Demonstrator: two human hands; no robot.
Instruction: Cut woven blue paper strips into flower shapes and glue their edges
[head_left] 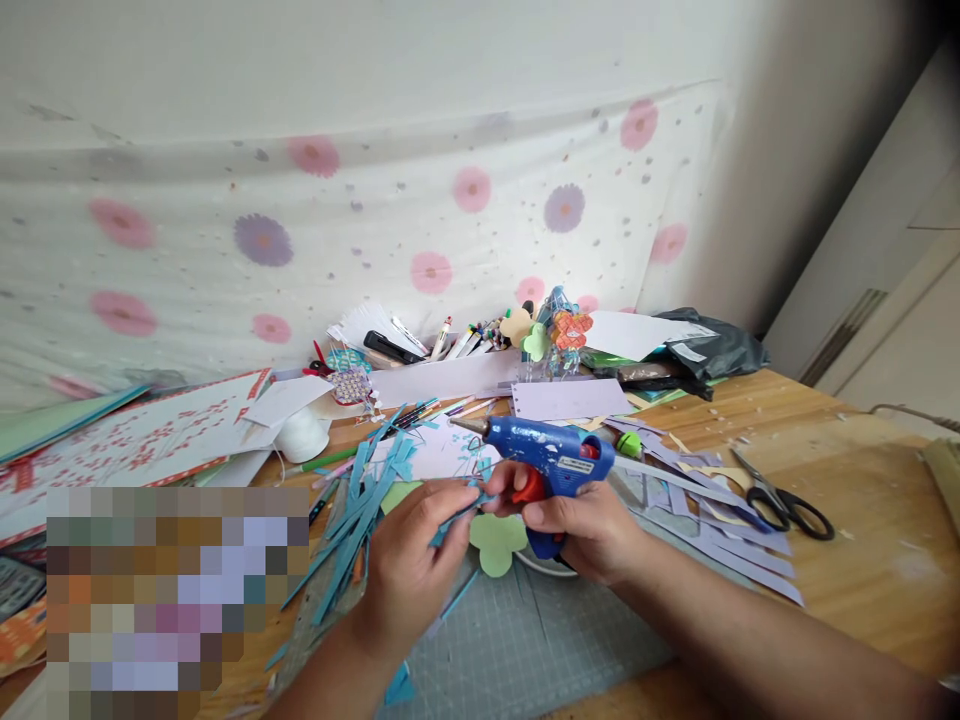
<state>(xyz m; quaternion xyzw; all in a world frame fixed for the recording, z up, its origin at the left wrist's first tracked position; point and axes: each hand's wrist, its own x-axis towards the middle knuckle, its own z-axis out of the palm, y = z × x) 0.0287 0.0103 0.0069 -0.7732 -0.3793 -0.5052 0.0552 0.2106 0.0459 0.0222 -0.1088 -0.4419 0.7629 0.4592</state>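
Observation:
My right hand (pixel 600 530) is wrapped round the handle of a blue hot glue gun (pixel 532 445) with a red trigger. Its metal nozzle points left, and a white glue stick (pixel 667 475) juts from the back. Just left of the trigger, my left hand (pixel 420 545) pinches a small piece of blue paper (pixel 442 528), partly covered by the fingers. Fingertips of both hands nearly meet there. Below them shows a light green paper flower shape (pixel 499 543), over a round light-coloured rim that is mostly hidden.
Blue paper strips (pixel 352 530) lie left on a grey cutting mat (pixel 555 650). To the right are lilac strips (pixel 739 555) and black-handled scissors (pixel 787 510). A white thread spool (pixel 302 435), pens (pixel 465 342) and paper flowers (pixel 570 330) stand toward the back. The lower left is pixelated.

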